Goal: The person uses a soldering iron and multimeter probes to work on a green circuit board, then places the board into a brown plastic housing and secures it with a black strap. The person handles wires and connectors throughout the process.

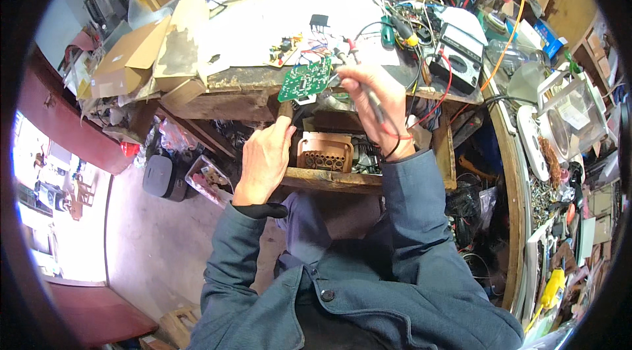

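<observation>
Green circuit board [304, 80] just beyond your left grip [265, 158] (closure unclear), right grip [387, 101] closed around a test probe [374, 104].

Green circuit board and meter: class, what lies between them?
In the head view, the right hand, holding a probe, and a dark cable lie between the green circuit board and the meter.

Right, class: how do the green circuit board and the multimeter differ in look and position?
The circuit board is green and dotted with small parts; the multimeter is black and white with a round dial. The board is a thin sheet; the multimeter is a thick box. The board is near the left hand; the multimeter is right of the right hand. Both are roughly rectangular.
</observation>
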Motion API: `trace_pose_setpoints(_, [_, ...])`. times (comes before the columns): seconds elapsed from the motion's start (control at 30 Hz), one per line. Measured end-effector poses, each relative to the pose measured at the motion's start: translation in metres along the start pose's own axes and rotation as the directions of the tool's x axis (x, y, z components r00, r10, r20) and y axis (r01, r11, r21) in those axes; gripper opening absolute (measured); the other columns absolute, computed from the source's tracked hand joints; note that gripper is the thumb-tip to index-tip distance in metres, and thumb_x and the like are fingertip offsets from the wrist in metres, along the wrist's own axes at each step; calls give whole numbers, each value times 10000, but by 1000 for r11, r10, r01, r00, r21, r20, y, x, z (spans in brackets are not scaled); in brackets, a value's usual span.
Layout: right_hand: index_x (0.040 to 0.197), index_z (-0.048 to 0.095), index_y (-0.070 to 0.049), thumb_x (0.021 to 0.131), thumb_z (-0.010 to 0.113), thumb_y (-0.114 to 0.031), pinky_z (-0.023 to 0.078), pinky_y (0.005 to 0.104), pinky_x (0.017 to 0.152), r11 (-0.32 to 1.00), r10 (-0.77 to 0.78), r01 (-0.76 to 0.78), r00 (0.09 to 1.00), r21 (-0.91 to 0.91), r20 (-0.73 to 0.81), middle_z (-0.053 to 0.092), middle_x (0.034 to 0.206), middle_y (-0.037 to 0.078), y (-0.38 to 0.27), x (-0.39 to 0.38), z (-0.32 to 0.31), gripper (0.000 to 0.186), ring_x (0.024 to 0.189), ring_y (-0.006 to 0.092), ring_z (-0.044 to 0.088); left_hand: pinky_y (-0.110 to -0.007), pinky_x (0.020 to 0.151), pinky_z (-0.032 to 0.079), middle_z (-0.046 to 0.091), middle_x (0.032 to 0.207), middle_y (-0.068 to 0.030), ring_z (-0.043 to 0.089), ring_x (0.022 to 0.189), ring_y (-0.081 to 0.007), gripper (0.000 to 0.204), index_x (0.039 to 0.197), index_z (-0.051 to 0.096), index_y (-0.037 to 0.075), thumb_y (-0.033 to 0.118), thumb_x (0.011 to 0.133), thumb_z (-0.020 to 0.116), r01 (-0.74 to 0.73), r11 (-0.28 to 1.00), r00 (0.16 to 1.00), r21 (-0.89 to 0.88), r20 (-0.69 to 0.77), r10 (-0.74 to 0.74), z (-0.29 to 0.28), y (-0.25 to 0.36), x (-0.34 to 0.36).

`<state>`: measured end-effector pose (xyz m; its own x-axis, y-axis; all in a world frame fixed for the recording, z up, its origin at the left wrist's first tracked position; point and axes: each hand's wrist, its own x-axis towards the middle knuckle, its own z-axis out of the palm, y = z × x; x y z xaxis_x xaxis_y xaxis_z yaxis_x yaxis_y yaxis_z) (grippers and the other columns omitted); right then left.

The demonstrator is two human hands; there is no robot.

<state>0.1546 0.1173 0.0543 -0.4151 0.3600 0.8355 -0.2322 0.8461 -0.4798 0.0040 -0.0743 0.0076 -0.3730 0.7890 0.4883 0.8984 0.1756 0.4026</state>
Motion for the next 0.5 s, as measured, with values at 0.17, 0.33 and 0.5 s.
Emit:
trace_pose_setpoints(0.17, [1097, 745, -110, 814, 867, -171, 587, 404, 770, 973, -155, 169, 983, -158, 99, 718, 1002, 127, -6, 5, 6, 314, 901, 329, 719, -432, 715, 555, 744, 911, -200, 747, 862, -389, 218, 1164, 694, 37, 210, 1049, 627, 122, 974, 992, -189, 6, -123, -17, 22, -1])
trace_pose_setpoints(0.33, [1100, 730, -110, 789, 864, -167, 577, 410, 809, 946, -199, 241, 959, -215, 200, 708, 1032, 113, -3, 6, 4, 344, 948, 323, 695, -354, 624, 513, 648, 717, -119, 637, 624, -199, 264, 1186, 692, -4, 209, 1058, 604, 377, 789, 869, -485, 480, -120, -26, 33, 6])
trace_pose_setpoints(0.5, [1076, 724, -106, 804, 850, -142, 577, 410, 788, 962, -97, 134, 982, -237, 164, 711, 1008, 113, 1, 1, 6, 302, 930, 321, 702, -281, 704, 553, 695, 932, -62, 663, 740, -121, 458, 1498, 553, 14, 106, 1053, 606, 463, 424, 881, -778, 457, -122, -24, 45, -6])
